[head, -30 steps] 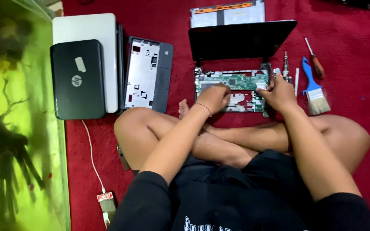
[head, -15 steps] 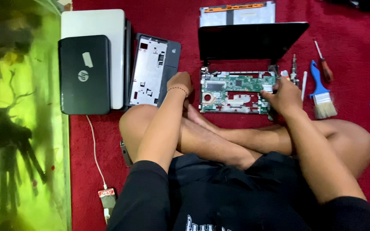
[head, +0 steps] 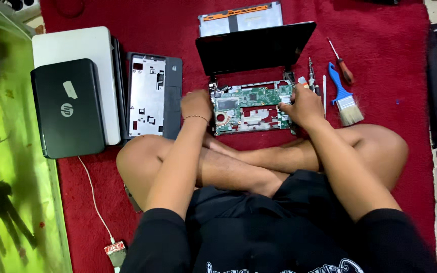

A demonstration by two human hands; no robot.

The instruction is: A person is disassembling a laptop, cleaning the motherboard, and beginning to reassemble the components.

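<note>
Head camera looks steeply down, near, onto the red rug (head: 380,60).

We see the left hand (head: 196,104) resting at the opened laptop's (head: 251,101) nine o'clock edge, the right hand (head: 303,105) gripping its three o'clock edge; a blue brush (head: 345,96) lies further toward three o'clock.

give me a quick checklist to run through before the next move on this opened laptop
1. Left hand on the left edge of the laptop base: ok.
2. Right hand on its right edge: ok.
3. Whether either hand grips anything: cannot tell.
4. Circuit board uncovered and in view: ok.
5. Screwdriver and brush lying apart from the base on the red carpet: ok.
6. Removed cover lying clear on the left: ok.
</note>
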